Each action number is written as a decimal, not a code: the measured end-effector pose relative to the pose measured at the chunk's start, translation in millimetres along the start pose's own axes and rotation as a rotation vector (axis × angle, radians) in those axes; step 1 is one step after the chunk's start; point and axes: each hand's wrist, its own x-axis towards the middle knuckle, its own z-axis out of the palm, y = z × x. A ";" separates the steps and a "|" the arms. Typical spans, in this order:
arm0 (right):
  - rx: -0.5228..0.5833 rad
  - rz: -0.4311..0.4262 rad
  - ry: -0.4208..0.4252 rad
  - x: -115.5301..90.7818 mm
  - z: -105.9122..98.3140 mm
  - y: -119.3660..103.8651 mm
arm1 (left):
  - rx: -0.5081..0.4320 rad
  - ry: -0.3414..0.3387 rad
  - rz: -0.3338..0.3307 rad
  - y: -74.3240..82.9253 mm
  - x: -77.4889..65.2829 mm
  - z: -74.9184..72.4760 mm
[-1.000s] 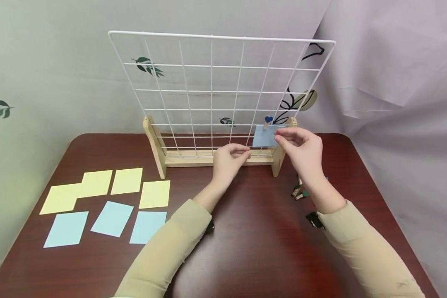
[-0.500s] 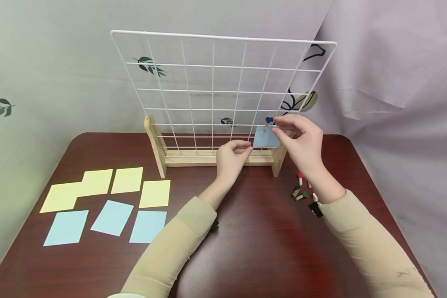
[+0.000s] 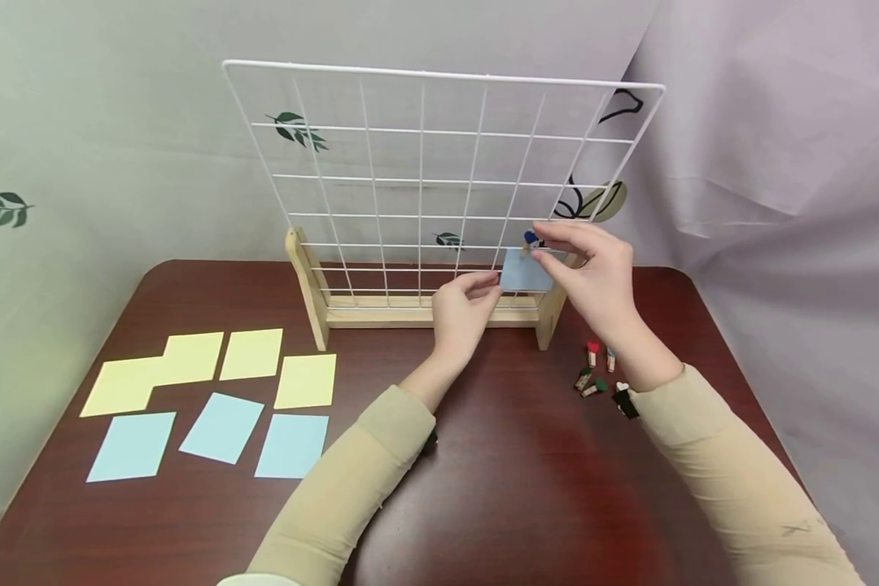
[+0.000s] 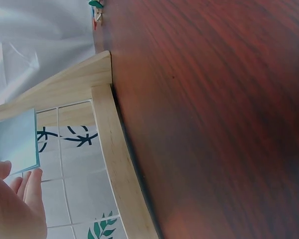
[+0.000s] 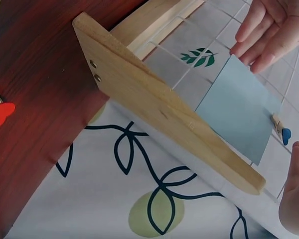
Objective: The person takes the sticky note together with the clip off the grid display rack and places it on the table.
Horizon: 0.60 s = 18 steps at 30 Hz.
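Observation:
A light blue paper note [image 3: 520, 275] hangs at the lower right of a white wire grid [image 3: 421, 179], under a small wooden clothespin with a blue heart [image 5: 286, 136]. My left hand [image 3: 461, 317] is at the note's left edge, fingertips right at the paper. The left wrist view shows that hand [image 4: 15, 209] with its fingers extended below the note [image 4: 15, 142]. My right hand [image 3: 596, 273] is beside the clothespin, thumb and forefinger apart. In the right wrist view a gap shows between these fingers [image 5: 295, 164] and the blue heart.
Wooden stand legs [image 3: 308, 285] hold the grid upright on the dark red table [image 3: 498, 488]. Several yellow notes [image 3: 252, 355] and three blue notes [image 3: 222, 427] lie at the left. Several heart clothespins [image 3: 592, 352] lie at the right, near the right forearm.
My right hand has moved from the note's right edge up and left to the blue-heart clothespin. My left hand has shifted slightly up and right. The note still hangs in place.

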 end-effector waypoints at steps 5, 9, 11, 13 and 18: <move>-0.089 -0.023 -0.046 -0.5 -2.5 1.2 | 0.014 -0.003 0.005 1.2 -0.2 3.3; -0.211 -0.070 -0.079 -1.1 -4.5 1.1 | 0.037 0.002 0.015 0.3 0.2 5.2; -0.255 -0.096 -0.096 -1.4 -5.3 0.5 | 0.045 0.005 0.022 -0.2 0.2 6.1; -0.284 -0.112 -0.113 -1.4 -5.8 0.2 | 0.043 0.008 0.028 -0.4 -0.2 6.8; -0.350 -0.153 -0.161 -0.2 -6.0 -1.2 | 0.050 0.018 0.059 -0.1 -2.0 8.2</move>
